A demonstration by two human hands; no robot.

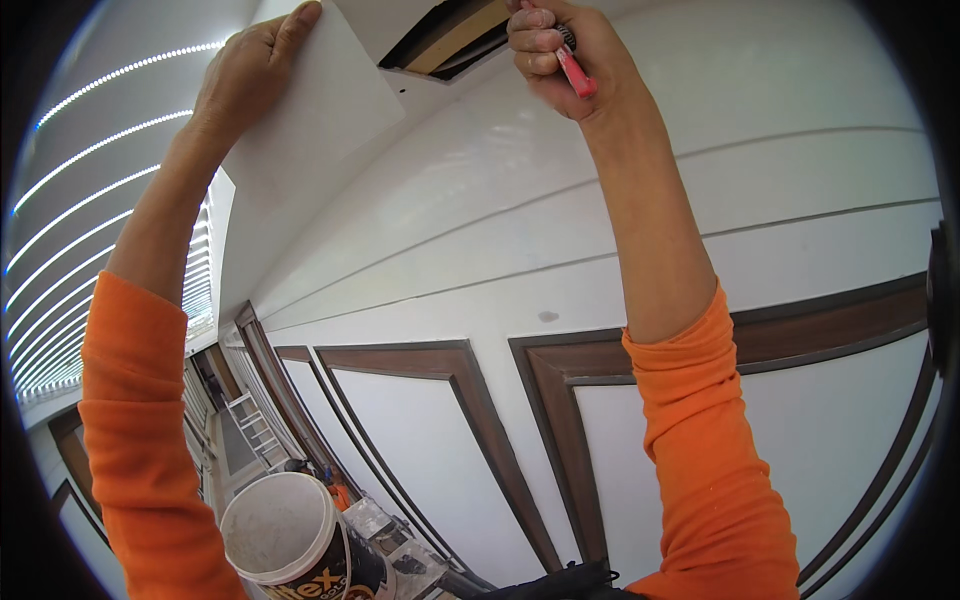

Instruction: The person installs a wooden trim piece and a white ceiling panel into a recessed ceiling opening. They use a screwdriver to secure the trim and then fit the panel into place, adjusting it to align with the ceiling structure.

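Note:
Both my arms reach up toward the ceiling in orange sleeves. My left hand (pixel 252 75) is closed on the edge of a flat white board (pixel 325 105), its thumb lying over the near face. In my right hand (pixel 600 70) is a slim red tool with a dark ribbed knob, apparently a utility knife (pixel 576 75); its working end is out of sight. White dust coats the fingers around it. Between the hands, a ragged dark opening (pixel 450 38) in the white ceiling shows a wooden strip inside.
An open white bucket (pixel 280 530) with a dark label stands below at left, beside dusty boards or planks (pixel 410 565). A stepladder (pixel 255 430) stands farther down the corridor. Brown-framed panels (pixel 400 360) line the wall; rows of light strips (pixel 130 80) cross the ceiling at left.

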